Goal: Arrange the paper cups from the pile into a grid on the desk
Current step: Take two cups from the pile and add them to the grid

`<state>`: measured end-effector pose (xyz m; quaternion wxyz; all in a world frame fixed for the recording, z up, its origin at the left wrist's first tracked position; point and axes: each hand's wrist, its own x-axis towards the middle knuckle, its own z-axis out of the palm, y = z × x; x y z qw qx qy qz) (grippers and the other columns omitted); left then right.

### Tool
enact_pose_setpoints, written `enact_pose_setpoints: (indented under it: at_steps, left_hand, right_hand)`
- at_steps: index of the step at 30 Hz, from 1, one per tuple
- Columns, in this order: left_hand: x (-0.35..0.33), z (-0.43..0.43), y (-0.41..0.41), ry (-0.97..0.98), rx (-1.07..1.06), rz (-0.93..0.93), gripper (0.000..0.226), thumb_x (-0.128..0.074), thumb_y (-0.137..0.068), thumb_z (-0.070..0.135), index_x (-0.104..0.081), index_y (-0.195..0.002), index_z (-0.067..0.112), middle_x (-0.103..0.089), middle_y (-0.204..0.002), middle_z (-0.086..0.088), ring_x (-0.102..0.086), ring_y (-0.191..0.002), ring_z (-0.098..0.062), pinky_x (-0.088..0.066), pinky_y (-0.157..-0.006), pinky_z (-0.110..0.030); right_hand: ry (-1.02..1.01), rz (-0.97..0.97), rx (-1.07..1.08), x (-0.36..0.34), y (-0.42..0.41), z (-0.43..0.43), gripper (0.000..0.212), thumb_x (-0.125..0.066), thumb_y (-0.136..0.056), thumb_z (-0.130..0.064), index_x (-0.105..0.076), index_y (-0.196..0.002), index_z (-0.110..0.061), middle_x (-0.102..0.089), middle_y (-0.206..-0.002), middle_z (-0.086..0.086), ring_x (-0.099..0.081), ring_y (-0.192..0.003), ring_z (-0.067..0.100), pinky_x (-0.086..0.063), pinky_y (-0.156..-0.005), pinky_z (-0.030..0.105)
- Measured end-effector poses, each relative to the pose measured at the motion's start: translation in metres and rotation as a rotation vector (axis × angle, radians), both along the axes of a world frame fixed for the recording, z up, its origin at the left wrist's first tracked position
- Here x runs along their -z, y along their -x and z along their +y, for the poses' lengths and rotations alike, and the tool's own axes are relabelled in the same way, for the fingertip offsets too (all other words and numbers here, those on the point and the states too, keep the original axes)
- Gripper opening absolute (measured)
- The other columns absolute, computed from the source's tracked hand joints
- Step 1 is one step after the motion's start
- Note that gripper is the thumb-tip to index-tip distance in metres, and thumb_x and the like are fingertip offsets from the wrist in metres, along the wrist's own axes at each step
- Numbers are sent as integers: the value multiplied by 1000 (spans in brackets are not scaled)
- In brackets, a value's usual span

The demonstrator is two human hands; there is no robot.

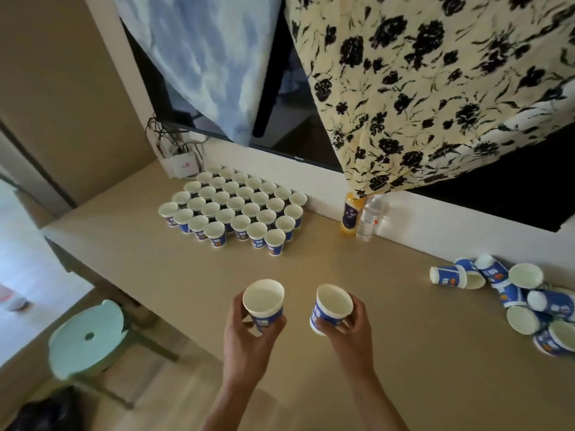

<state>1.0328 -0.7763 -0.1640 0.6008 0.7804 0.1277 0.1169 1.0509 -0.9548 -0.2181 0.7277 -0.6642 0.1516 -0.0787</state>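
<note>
Head view. Desk (326,265): beige top, set against a white wall. Grid of cups (233,206): blue-and-white paper cups stood upright, mouths up, in touching rows at the far left of the desk by the wall. Pile (513,301): cups laid on their sides at the desk's right edge, long axes pointed various ways, some mouths and some bases turned to the camera. Left cup (264,301): gripped round its lower wall by the left hand (249,332), held above the near desk, upright, mouth up. Right cup (333,306): gripped by the right hand (354,328), tilted, base swung toward the left hand. Orange bottle (350,216) and clear bottle (370,217): stood side by side at the wall, between grid and pile. Green stool (85,337): on the floor, lower left.
</note>
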Motion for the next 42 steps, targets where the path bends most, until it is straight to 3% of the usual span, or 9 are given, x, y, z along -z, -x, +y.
enact_pose_setpoints:
  at_steps: [5, 10, 14, 17, 22, 30, 35, 42]
  left_hand:
    - [4, 64, 16, 14, 18, 3, 57, -89, -71, 16, -57, -114, 33, -66, -104, 21, -64, -95, -3, -56, -83, -36]
    - [6, 104, 27, 22, 33, 14, 56, -89, -71, 16, -58, -115, 31, -67, -105, 20, -64, -96, -5, -55, -83, -37]
    - [15, 123, 21, 21, 26, 27, 56, -89, -70, 15, -59, -116, 29, -68, -103, 18, -64, -95, -6, -56, -83, -39]
    - [22, 135, 10, 16, 24, 35, 58, -89, -70, 15, -59, -117, 29, -69, -103, 16, -65, -97, -9, -57, -84, -41]
    - [28, 153, -29, -15, 16, 29, 56, -90, -70, 16, -59, -115, 30, -69, -105, 17, -66, -97, -8, -56, -86, -44]
    - [30, 187, -125, -167, 22, 83, 59, -92, -69, 23, -57, -115, 35, -68, -106, 24, -64, -100, -4, -57, -85, -40]
    - [38, 199, -171, -175, 55, 138, 59, -91, -69, 21, -57, -114, 35, -66, -103, 30, -64, -96, 1, -56, -82, -34]
    - [63, 216, -221, -169, 183, 235, 60, -92, -68, 19, -55, -111, 39, -65, -102, 32, -64, -92, 4, -54, -78, -28]
  right_hand:
    - [-16, 35, 4, 8, 17, 65, 67, -86, -66, 9, -60, -119, -25, -70, -113, -5, -70, -103, 15, -55, -91, 37]
    - [-11, 57, 10, 2, 24, 108, 68, -86, -56, -14, -60, -118, -24, -70, -113, -7, -69, -103, 11, -55, -88, 31]
    - [-16, 72, -3, 1, 11, 130, 67, -84, -53, -20, -61, -116, -23, -70, -111, -7, -68, -102, 8, -57, -77, 22]
    - [-11, 89, 2, 7, -5, 142, 64, -83, -57, -14, -60, -117, -21, -69, -114, -3, -68, -104, 11, -57, -77, 22]
    - [-28, 92, -10, 26, -52, 170, 58, -81, -71, 9, -60, -116, -21, -67, -115, -2, -66, -107, 12, -57, -76, 21]
    - [-50, 108, -41, 48, -153, 202, 60, -84, -70, 3, -60, -118, -22, -66, -116, -4, -64, -107, 10, -53, -72, 14]
    - [-25, 181, -7, 64, -180, 214, 65, -87, -58, -22, -59, -117, -29, -66, -114, -10, -64, -106, 9, -57, -78, 26]
    - [59, 254, 22, 90, -204, 238, 64, -90, -67, -15, -56, -119, -29, -65, -114, -14, -63, -102, 1, -58, -76, 24]
